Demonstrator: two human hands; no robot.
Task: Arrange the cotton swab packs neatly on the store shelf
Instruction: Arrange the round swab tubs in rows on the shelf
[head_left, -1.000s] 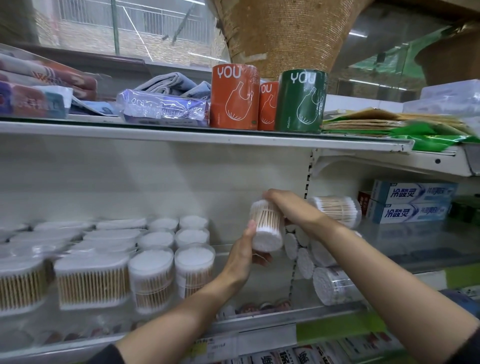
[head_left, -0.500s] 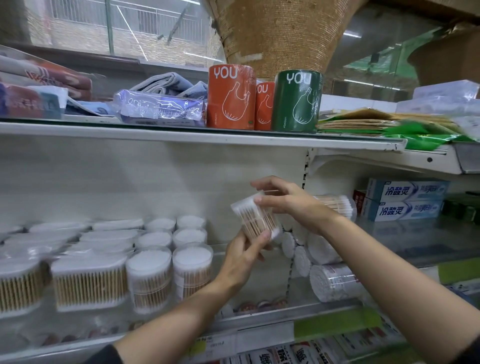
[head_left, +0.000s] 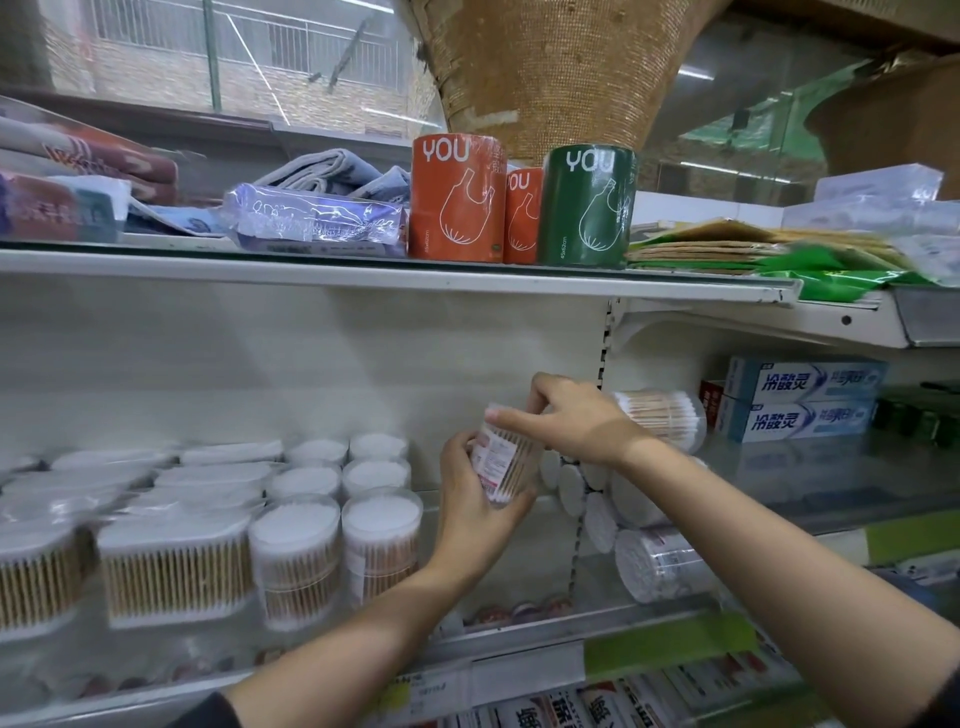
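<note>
A round clear cotton swab pack (head_left: 506, 467) is held almost upright in mid air over the shelf (head_left: 519, 631). My left hand (head_left: 475, 506) cups it from below and the left side, fingers curled round it. My right hand (head_left: 563, 418) grips its top from above. To the left stand rows of upright round packs (head_left: 382, 540) and oblong packs (head_left: 174, 566). To the right several round packs (head_left: 657, 564) lie on their sides in a loose heap, and one more (head_left: 660, 418) lies higher up behind my right wrist.
The upper shelf (head_left: 395, 275) carries orange (head_left: 457, 197) and green (head_left: 587, 205) rolls, towels and flat green packets. Toothpaste boxes (head_left: 800, 400) stand at the right of the swab shelf. A perforated upright (head_left: 602, 364) divides the two bays.
The held pack has turned from lying tilted to nearly upright and moved slightly left. My left hand has closed round its lower side while my right hand stays on its top.
</note>
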